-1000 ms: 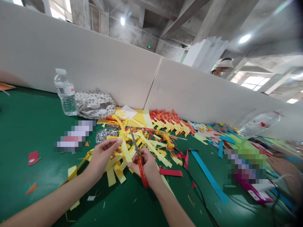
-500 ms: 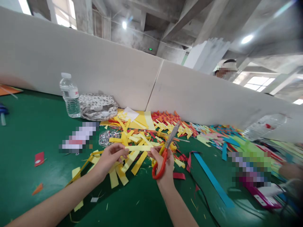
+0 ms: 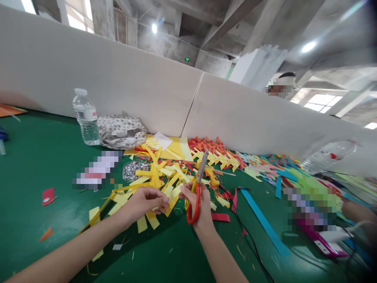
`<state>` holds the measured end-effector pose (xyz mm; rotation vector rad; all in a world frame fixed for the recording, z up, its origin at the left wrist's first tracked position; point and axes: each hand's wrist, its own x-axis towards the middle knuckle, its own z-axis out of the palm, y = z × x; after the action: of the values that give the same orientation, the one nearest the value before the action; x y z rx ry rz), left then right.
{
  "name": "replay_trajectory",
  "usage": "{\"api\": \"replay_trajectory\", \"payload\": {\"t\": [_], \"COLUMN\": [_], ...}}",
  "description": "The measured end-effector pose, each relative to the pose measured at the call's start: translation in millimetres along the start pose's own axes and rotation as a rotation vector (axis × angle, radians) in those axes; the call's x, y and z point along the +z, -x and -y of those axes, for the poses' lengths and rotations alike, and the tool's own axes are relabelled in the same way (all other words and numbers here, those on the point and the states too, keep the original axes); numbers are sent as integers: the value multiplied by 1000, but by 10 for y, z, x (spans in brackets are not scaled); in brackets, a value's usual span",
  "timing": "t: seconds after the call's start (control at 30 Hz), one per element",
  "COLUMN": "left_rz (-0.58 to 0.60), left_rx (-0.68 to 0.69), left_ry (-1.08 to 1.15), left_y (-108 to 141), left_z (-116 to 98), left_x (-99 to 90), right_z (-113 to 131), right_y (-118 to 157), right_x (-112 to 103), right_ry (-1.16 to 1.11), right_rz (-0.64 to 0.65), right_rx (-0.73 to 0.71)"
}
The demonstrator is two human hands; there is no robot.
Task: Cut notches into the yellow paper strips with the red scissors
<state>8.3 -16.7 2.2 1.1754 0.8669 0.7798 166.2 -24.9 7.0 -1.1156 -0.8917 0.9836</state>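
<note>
My left hand (image 3: 151, 200) is closed, thumb and fingers pinching a pale yellow paper strip (image 3: 173, 192). Only part of that strip shows between the hands. My right hand (image 3: 204, 210) holds scissors (image 3: 194, 206) with red and yellow handles, their blades pointing up and away and looking shut. Its thumb and fingertips come close to the strip's other end; whether they touch it I cannot tell. Beneath and beyond both hands lies a loose heap of yellow paper strips (image 3: 155, 175). A clear packet of small googly eyes (image 3: 135, 171) rests left of the heap.
On the green table (image 3: 165, 255) stand a water bottle (image 3: 86, 118) and a patterned cloth bag (image 3: 122, 131). Woven red and yellow paper pieces (image 3: 212, 151) line the white partition (image 3: 132, 86). A blue strip (image 3: 265, 222), a black cable (image 3: 250, 243) and another person's blurred hand (image 3: 357, 212) are rightward.
My hands have drawn closer together, and the strip stretched between them now shows much shorter. The scissors have swung leftward to a more upright angle.
</note>
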Motion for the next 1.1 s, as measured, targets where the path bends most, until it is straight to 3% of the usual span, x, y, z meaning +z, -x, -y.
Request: {"api": "replay_trajectory", "payload": {"t": [0.13, 0.37, 0.6, 0.9, 1.1], "left_rz": [122, 101, 27, 88, 51], "left_rx": [33, 11, 62, -53, -43], "left_ry": [-129, -95, -141, -14, 33], "left_y": [41, 16, 1, 13, 23], "left_z": [-24, 38, 30, 58, 10], "left_x": [42, 12, 8, 26, 55], "right_z": [48, 59, 1, 22, 26], "right_y": [13, 54, 44, 41, 57], "right_x": [-19, 5, 9, 38, 43], "right_ry": [12, 80, 86, 35, 116], "right_rz": [-2, 170, 216, 154, 126], "right_rx": [-18, -2, -17, -46, -76]}}
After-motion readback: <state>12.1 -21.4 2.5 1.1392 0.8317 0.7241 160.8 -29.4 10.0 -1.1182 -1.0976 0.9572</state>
